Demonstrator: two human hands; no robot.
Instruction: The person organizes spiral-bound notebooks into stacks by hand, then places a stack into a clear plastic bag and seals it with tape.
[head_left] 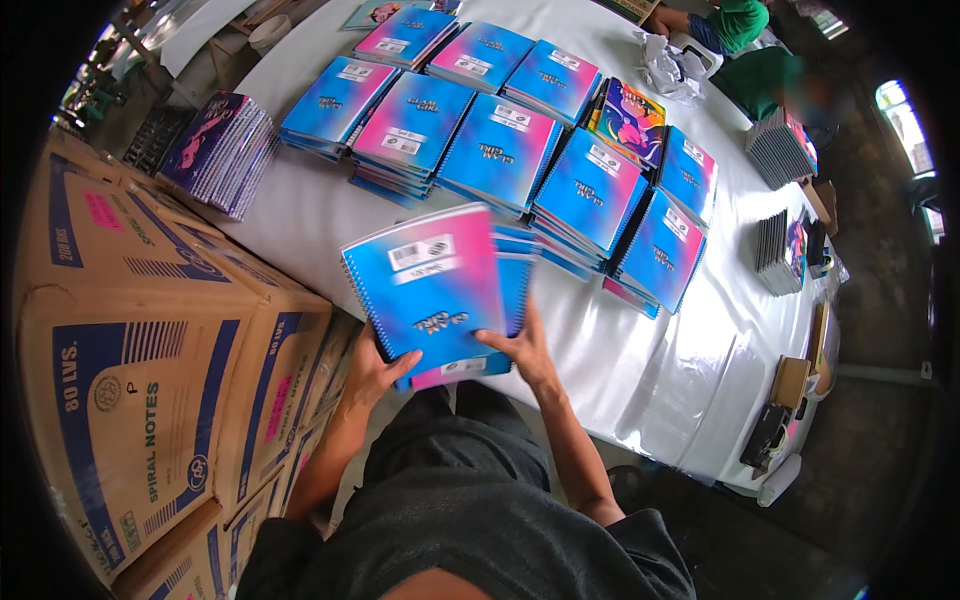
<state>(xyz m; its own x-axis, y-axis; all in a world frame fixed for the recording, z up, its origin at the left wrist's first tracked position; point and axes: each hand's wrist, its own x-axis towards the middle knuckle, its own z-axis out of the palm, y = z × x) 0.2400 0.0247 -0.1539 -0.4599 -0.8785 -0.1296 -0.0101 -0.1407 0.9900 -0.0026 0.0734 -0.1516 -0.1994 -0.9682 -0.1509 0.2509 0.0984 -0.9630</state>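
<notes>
Just in front of my body, at the table's near edge, both hands hold a few blue and pink spiral notebooks (425,290). They are fanned unevenly, and the top one has its wire binding on the left. My left hand (378,362) grips the lower left corner, thumb on the cover. On the right side my right hand (524,350) is closed round the edges, its thumb lying on the top cover. The fingers beneath are hidden. Beyond them stand several piles of matching notebooks (500,150) in rows.
A white-covered table (660,370) bears the piles. At its left edge leans a stack of purple notebooks (215,150). Large cardboard boxes (140,400) are piled at my left. More notebook stacks (782,255) stand far right. A person in green (755,85) is across the table, near crumpled plastic (668,68).
</notes>
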